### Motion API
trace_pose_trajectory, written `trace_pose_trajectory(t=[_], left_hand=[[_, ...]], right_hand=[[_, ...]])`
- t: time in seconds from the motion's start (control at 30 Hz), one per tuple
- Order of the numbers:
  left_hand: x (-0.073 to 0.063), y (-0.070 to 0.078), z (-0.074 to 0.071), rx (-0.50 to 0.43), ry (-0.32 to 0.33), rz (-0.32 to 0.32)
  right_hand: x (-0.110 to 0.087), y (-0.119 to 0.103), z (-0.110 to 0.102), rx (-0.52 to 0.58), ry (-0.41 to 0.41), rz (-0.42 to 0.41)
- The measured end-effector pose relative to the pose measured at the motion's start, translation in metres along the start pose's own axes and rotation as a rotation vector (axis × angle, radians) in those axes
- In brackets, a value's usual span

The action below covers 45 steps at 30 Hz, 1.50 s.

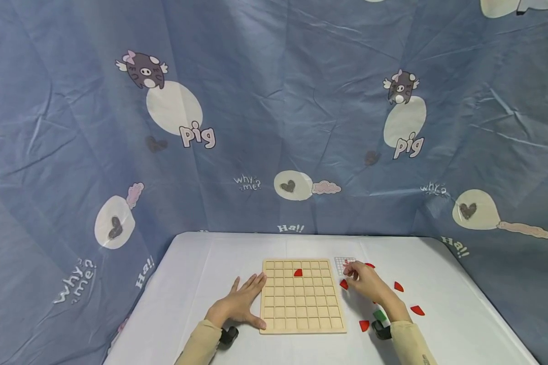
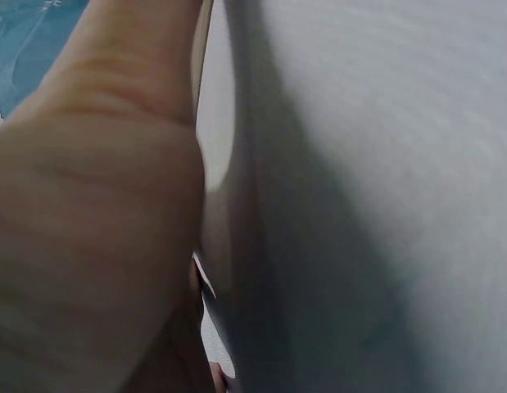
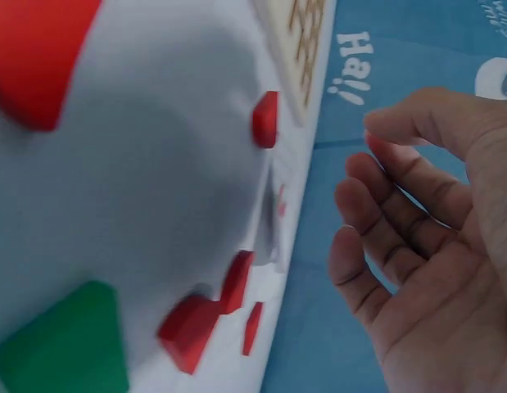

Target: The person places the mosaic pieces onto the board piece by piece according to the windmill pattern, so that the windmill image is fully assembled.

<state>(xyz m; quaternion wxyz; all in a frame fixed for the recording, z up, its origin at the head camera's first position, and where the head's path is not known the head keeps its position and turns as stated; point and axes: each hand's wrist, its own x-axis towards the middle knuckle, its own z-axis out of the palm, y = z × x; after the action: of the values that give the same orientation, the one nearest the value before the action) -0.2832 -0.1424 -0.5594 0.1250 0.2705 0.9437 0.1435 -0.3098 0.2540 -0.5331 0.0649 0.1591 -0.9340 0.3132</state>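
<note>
A square wooden grid board [image 1: 301,304] lies on the table, with one red quarter-round piece [image 1: 298,272] in a cell of its second row. My left hand [image 1: 239,303], fingers spread and straight, rests against the board's left edge, the thumb by the near left corner. Right of the board, my right hand [image 1: 365,280] hovers over a small printed grid card [image 1: 339,264], which it partly covers. In the right wrist view, that hand's fingers are loosely bent, the thumb near the index fingertip, and no piece shows between them. A red piece [image 1: 344,284] lies just below its fingertips.
Several more red pieces lie to the right, among them one red piece [image 1: 417,310] farthest out and another red piece [image 1: 364,325] near the board's corner. A green piece [image 1: 380,315] lies beside the right wrist. A blue printed curtain [image 1: 265,126] hangs behind the white table [image 1: 461,284].
</note>
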Motion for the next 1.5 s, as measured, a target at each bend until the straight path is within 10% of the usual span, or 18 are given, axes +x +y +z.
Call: trace_pose_trajectory(t=[0.43,1.5], left_hand=[[0.001,-0.002,0.001,-0.007,0.002,0.003],[-0.001,-0.001,-0.002,-0.013,-0.002,0.004]], right_hand=[[0.002,0.007,0.014,-0.026,-0.121,0.152],[-0.004,0.012,0.008,-0.116,-0.175,0.077]])
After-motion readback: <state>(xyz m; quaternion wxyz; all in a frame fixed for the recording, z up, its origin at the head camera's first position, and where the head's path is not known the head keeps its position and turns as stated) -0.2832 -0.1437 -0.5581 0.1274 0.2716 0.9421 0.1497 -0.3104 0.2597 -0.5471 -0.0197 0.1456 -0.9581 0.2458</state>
